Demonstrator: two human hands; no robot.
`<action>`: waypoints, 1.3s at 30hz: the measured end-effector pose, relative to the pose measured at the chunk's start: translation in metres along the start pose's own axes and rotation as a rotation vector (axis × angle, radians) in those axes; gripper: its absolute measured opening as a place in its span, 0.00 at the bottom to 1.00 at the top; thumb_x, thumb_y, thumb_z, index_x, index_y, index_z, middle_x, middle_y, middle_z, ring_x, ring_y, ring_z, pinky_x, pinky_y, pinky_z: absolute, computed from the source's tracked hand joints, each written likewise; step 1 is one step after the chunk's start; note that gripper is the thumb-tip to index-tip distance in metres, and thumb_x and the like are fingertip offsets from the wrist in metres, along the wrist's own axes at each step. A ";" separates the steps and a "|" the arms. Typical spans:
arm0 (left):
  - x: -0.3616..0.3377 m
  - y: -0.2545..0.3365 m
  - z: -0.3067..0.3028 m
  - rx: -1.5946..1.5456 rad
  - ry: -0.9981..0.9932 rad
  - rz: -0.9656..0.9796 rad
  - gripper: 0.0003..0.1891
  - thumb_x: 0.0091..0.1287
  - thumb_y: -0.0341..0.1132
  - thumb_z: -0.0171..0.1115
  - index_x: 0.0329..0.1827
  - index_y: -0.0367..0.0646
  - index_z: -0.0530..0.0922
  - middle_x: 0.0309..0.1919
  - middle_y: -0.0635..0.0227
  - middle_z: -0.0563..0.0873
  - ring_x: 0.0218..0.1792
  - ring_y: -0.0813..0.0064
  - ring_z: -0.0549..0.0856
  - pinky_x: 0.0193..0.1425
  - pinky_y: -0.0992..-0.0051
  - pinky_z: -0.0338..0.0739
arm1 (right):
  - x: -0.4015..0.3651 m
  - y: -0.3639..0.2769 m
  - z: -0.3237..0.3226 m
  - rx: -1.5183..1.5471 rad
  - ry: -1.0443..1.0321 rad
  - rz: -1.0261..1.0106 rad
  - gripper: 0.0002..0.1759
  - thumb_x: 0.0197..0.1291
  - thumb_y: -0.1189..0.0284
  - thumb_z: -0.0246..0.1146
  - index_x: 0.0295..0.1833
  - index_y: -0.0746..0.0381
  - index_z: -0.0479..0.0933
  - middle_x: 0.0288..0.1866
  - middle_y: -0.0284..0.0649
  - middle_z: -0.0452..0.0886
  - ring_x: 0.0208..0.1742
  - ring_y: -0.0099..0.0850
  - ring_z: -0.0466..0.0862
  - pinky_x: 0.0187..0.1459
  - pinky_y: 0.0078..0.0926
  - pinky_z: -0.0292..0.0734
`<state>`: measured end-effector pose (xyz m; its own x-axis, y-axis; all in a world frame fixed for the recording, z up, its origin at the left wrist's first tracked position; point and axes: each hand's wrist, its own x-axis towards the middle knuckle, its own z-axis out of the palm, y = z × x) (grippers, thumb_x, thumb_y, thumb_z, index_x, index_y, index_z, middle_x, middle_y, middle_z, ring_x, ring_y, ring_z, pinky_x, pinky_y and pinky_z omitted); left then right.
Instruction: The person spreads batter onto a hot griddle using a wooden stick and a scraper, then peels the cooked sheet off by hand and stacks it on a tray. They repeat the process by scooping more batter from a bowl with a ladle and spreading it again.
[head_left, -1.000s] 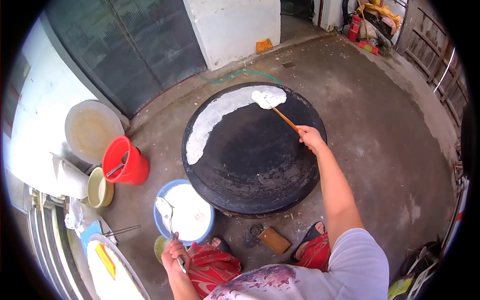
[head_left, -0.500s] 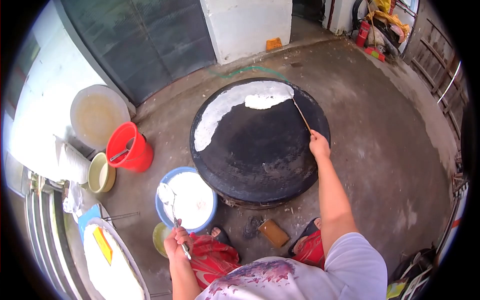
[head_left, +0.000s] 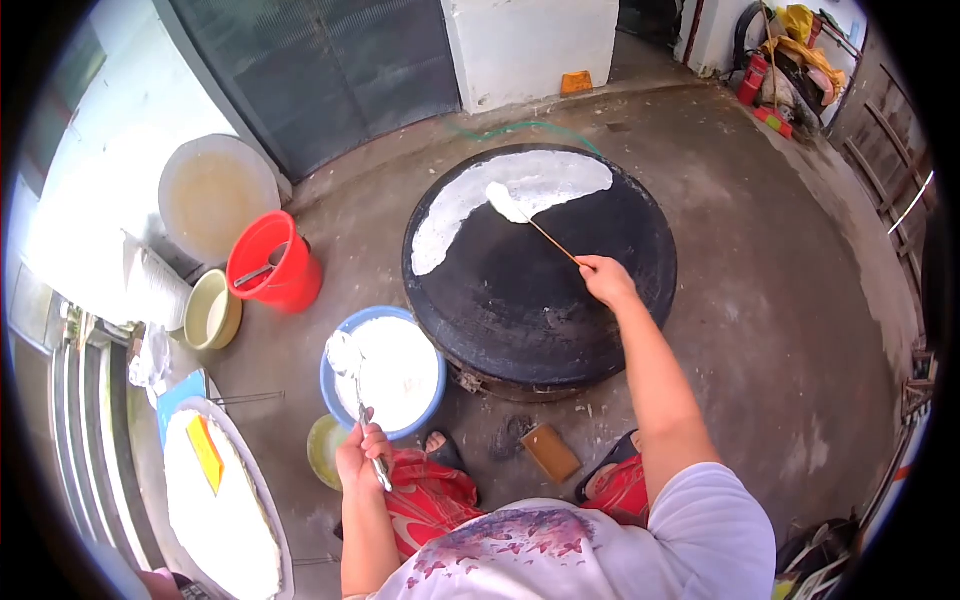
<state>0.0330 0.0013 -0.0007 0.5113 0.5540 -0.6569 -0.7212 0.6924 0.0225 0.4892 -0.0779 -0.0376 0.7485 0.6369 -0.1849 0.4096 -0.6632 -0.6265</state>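
Note:
A large round black griddle point(head_left: 520, 300) stands before me, with a curved band of white batter point(head_left: 448, 215) along its far and left side. My right hand point(head_left: 606, 282) is closed around the end of a thin wooden stick point(head_left: 553, 241). The stick's far tip, hidden under a white clump point(head_left: 508, 204), rests at the inner edge of the band. My left hand point(head_left: 362, 458) grips a metal ladle point(head_left: 345, 355) by its handle. The ladle's batter-coated bowl is above the left side of a blue basin point(head_left: 437, 397) holding white batter point(head_left: 398, 370).
To the left are a red bucket point(head_left: 300, 285), a pale yellow bowl point(head_left: 222, 325) and a tray point(head_left: 285, 540) bearing a white sheet with a yellow scraper point(head_left: 205, 453). A brick point(head_left: 550, 452) lies between my feet. A green bowl point(head_left: 322, 450) sits beside the basin.
My right hand has swept the stick and its white clump left and slightly nearer, away from the band's right end. The view has shifted slightly. My left hand keeps the ladle at the basin.

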 end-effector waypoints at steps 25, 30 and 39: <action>-0.008 -0.001 0.001 0.104 0.031 0.064 0.14 0.70 0.35 0.39 0.51 0.37 0.69 0.23 0.71 0.69 0.17 0.85 0.65 0.16 0.87 0.61 | -0.059 0.024 -0.013 0.032 0.140 0.090 0.17 0.60 0.65 0.53 0.54 0.50 0.74 0.46 0.41 0.80 0.49 0.37 0.79 0.50 0.29 0.72; -0.008 0.000 0.001 0.128 0.024 0.060 0.13 0.70 0.35 0.41 0.51 0.38 0.69 0.23 0.71 0.69 0.17 0.85 0.65 0.16 0.87 0.61 | -0.050 0.008 0.048 0.104 0.081 -0.139 0.16 0.60 0.65 0.52 0.53 0.51 0.75 0.48 0.44 0.78 0.50 0.39 0.78 0.51 0.32 0.71; -0.007 0.005 -0.012 0.141 -0.041 0.065 0.12 0.70 0.33 0.40 0.50 0.39 0.67 0.26 0.67 0.69 0.19 0.83 0.64 0.17 0.86 0.60 | -0.051 -0.013 0.045 0.050 -0.022 -0.117 0.15 0.58 0.65 0.55 0.52 0.49 0.76 0.45 0.44 0.80 0.47 0.39 0.79 0.48 0.30 0.73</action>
<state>0.0197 -0.0048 -0.0051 0.4864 0.6159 -0.6197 -0.6821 0.7109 0.1711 0.4224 -0.0840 -0.0538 0.6856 0.7173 -0.1243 0.4663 -0.5639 -0.6816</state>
